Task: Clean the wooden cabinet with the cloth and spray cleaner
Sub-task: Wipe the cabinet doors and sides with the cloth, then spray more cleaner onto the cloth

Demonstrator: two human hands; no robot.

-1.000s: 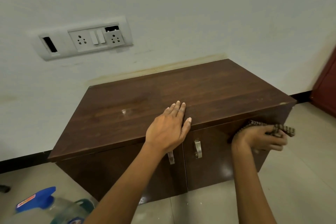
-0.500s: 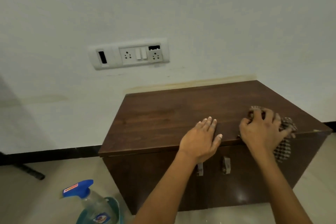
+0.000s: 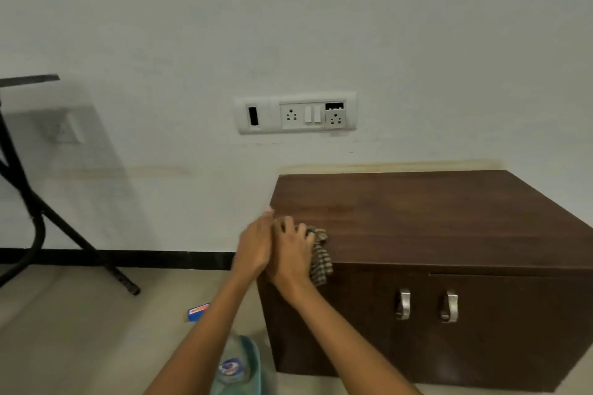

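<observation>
Both hands meet at the front left corner of the dark brown wooden cabinet point(image 3: 433, 218), whose long side runs along the white wall point(image 3: 417, 42). The right hand point(image 3: 292, 255) grips a brown checked cloth point(image 3: 321, 264) on the top, its tail drooping over the front edge. The left hand point(image 3: 255, 245) lies straight-fingered beside it. A clear spray bottle with a blue trigger point(image 3: 236, 367) sits on the floor point(image 3: 80, 346) below, nozzle pointing left.

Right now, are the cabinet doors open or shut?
Shut. Both cabinet doors lie flush with the front, their handles side by side, nothing of the inside showing.
</observation>
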